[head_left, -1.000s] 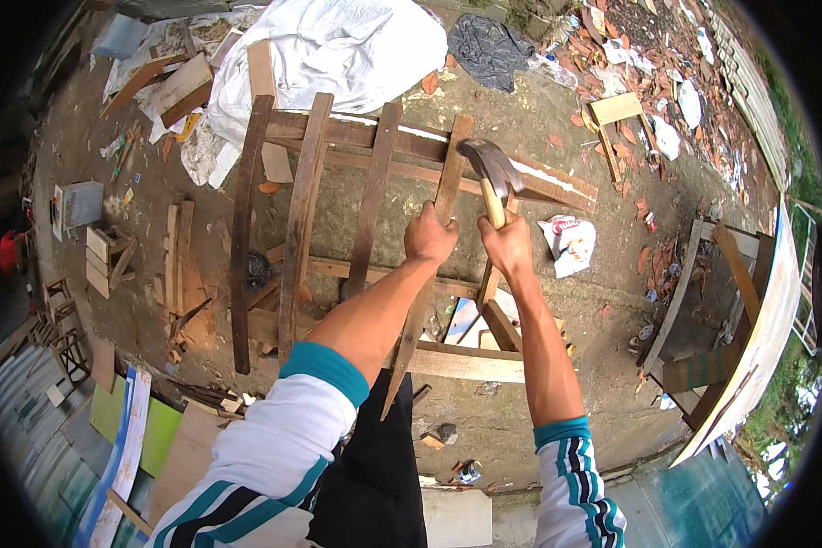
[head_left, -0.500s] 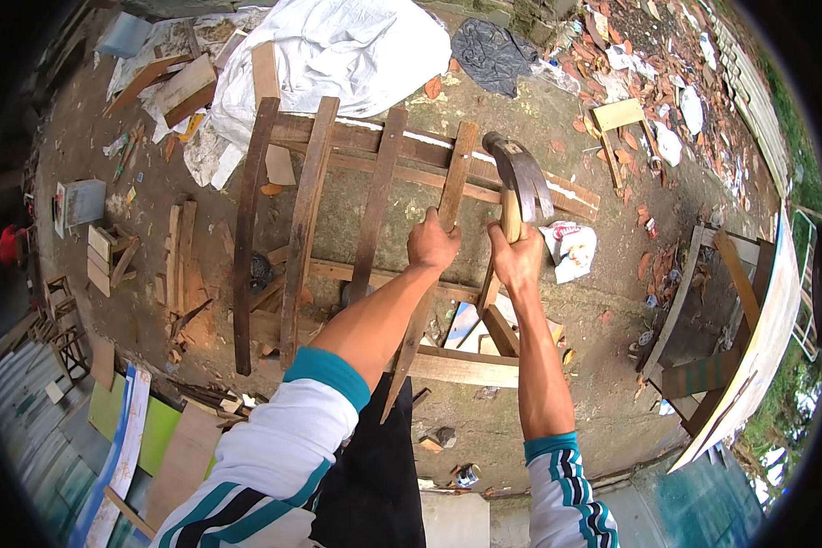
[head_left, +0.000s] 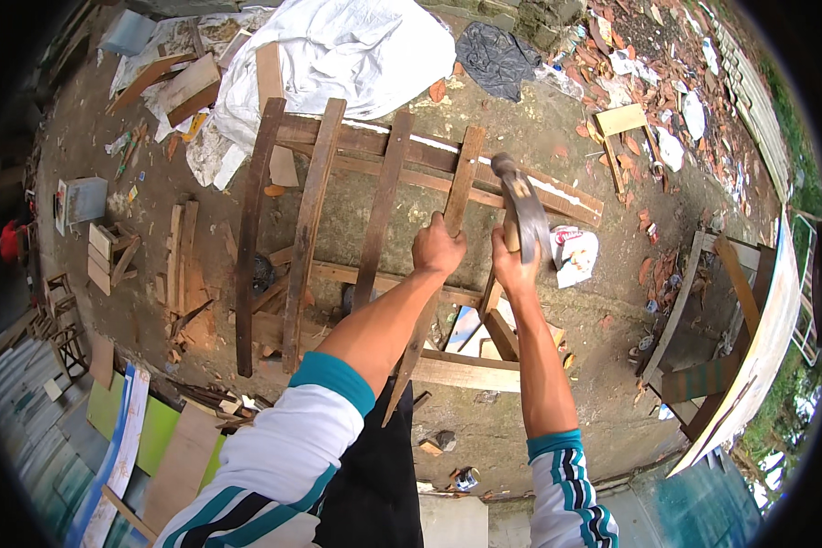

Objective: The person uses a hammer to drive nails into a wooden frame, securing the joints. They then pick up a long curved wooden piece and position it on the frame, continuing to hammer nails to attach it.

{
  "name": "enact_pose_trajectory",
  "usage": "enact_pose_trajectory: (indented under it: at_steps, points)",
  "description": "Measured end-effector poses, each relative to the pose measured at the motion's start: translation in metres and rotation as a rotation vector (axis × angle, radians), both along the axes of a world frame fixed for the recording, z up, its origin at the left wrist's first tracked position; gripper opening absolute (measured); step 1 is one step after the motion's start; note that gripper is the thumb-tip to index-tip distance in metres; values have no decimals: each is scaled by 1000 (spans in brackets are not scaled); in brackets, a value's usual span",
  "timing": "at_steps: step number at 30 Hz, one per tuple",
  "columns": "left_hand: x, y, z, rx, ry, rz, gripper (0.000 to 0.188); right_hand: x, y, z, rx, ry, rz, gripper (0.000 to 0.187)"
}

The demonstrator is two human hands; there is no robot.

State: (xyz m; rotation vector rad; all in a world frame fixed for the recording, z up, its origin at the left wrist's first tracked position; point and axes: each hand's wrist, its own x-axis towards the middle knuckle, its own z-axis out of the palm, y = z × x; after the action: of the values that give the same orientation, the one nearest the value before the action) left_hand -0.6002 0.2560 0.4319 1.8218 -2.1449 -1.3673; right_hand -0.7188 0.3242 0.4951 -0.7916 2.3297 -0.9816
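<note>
My left hand (head_left: 438, 248) is closed around a narrow wooden slat (head_left: 466, 173), which lies across the long beam of a wooden frame (head_left: 571, 194). In my right hand (head_left: 515, 260) is a claw hammer (head_left: 527, 212), gripped by its pale wooden handle. The hammer's steel head is smeared by motion, just right of the slat and over the beam. Several more dark slats, among them a slat (head_left: 384, 205) left of my hand, cross the frame side by side. White stuff runs in a line along the beam's top.
A white sheet (head_left: 356, 55) lies at the far side beside a black plastic bag (head_left: 493, 59). A crumpled white wrapper (head_left: 574, 256) lies right of my right hand. Wood offcuts (head_left: 187, 91) are piled at the far left. A curved-edged wooden piece (head_left: 749, 338) stands at the right.
The hammer's head has tipped down toward me, its handle now foreshortened in my right hand. My left hand still grips the slat; the whole view has shifted slightly.
</note>
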Motion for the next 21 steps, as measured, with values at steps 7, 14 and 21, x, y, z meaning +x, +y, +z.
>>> enact_pose_trajectory:
  at_steps: [7, 14, 21]
  points:
    - [10, -8, 1, 24, -9, 43, 37, 19, -5, 37, -254, -182, -143, 29]
    - [3, -12, 4, 52, 21, 38, 37, 4, -9, 20, 176, -175, -125, 26]
    - [-5, 0, 5, 44, 34, 18, 37, 10, 9, -11, -104, 55, -92, 24]
